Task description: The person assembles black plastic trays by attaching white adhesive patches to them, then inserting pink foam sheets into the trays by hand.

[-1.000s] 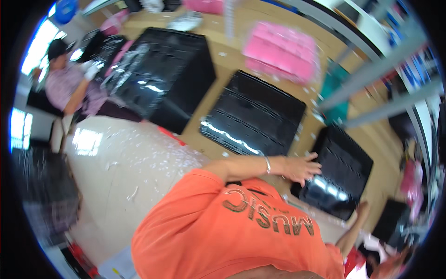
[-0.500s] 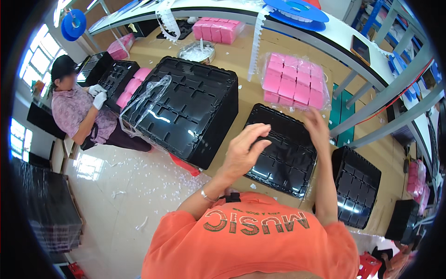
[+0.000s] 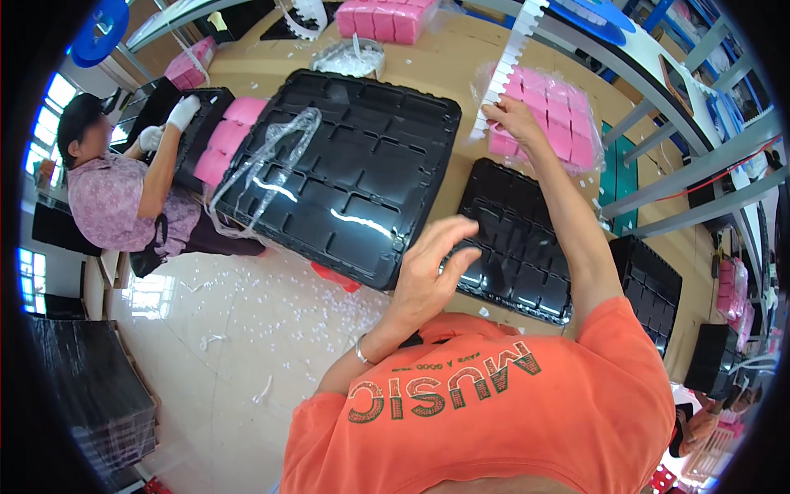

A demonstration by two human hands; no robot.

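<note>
My right hand [image 3: 517, 120] reaches forward, its fingers closed at the edge of a white notched strip [image 3: 512, 59] that hangs from above. Beside that strip lies a plastic-wrapped pack of pink foam blocks [image 3: 559, 115]. My left hand [image 3: 436, 267] is held over the near left edge of a glossy black compartment tray [image 3: 518, 255], thumb and fingers apart and nothing in them. The tray lies flat on the brown worktop in front of me.
A tall stack of black trays [image 3: 346, 181] with loose clear film [image 3: 288, 156] stands to the left. Another black tray [image 3: 646, 288] lies right. Beyond the stack are a bowl of white scraps [image 3: 350, 59] and a co-worker [image 3: 132, 181] in white gloves. Metal frame bars [image 3: 691, 189] rise at right.
My right hand has moved forward from beside the tray to the hanging strip. My left hand stays near the tray's left edge. The view has shifted a little.
</note>
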